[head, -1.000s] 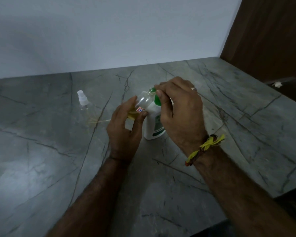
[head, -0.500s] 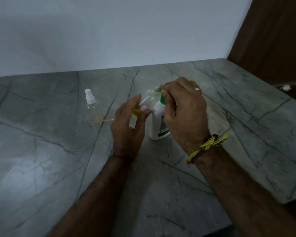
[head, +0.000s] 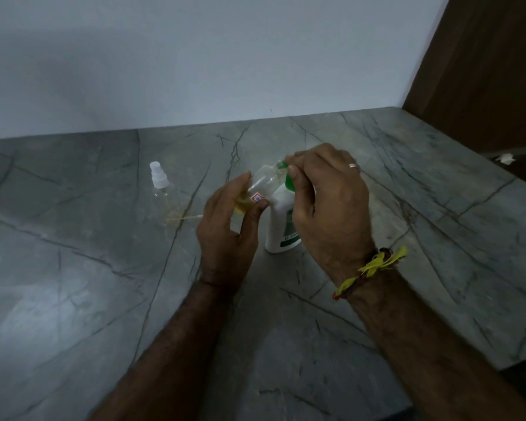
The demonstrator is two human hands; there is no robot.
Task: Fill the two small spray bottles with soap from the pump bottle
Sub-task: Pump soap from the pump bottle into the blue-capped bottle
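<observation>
While the left hand [head: 225,235] grips a small clear spray bottle [head: 257,191] tilted with its open neck at the green nozzle, the right hand [head: 325,202] curls its fingers over the pump bottle [head: 281,223], which stands on the stone counter [head: 73,299]. Bottle 1 of 2 looks part filled with yellowish soap. Next likely comes steady pumping with neck kept under the spout. Well apart to the left stands the capped second spray bottle [head: 161,189].

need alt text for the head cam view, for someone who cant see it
A left hand tilts a small clear bottle to the green nozzle of a white pump bottle, which the right hand grips. A capped spray bottle stands left on the grey marble counter.
</observation>
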